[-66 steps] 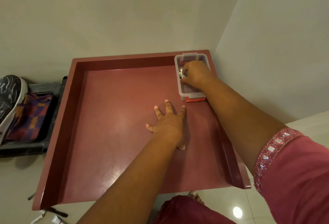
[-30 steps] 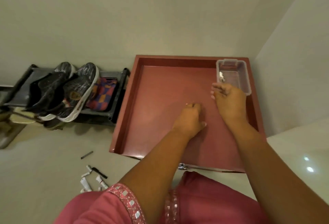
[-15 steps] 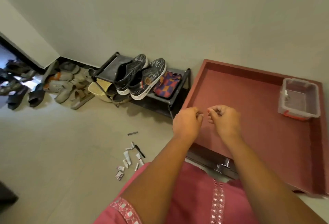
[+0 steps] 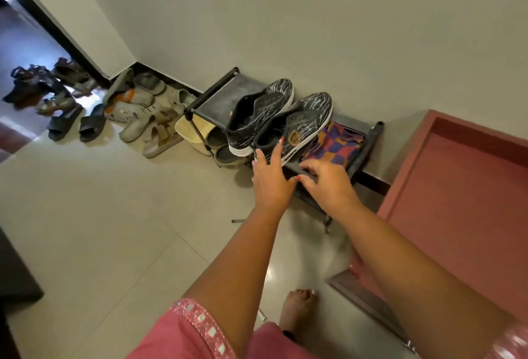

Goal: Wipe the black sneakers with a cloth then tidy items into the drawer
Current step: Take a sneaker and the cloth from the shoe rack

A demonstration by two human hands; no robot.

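Head view, the only one I have. Both hands reach toward the low black metal-frame shoe rack (image 4: 288, 101) against the wall.

Left hand (image 4: 271, 181): fingers straight and spread, tips touching the heel collar of the nearer black sneaker with white cracked-paint streaks and white sole (image 4: 300, 124). No closed grip, holding nothing.

Right hand (image 4: 328, 184): fingers loosely curled, hovering at the near edge of the checked purple-orange-blue cloth (image 4: 337, 144). I can't tell if it touches the cloth; it isn't gripping it.

The second black sneaker (image 4: 257, 113) sits beside the first, both on the rack's top shelf, the cloth just to their right on the same shelf.

Progress, my read: wipe not started. Cloth lies folded on the rack, shoes unlifted. Next is picking up the cloth and a shoe.

The open reddish-brown wooden drawer (image 4: 457, 187) is at right, just beside the rack; the part in frame shows nothing inside. Tidying is left to do as far as I can see.

Writing: a small round gold-brown badge (image 4: 293, 138) on the nearer sneaker's side, too small to read. No other legible text.

A pile of grey and brown sandals (image 4: 137, 110) lies on the floor farther left.
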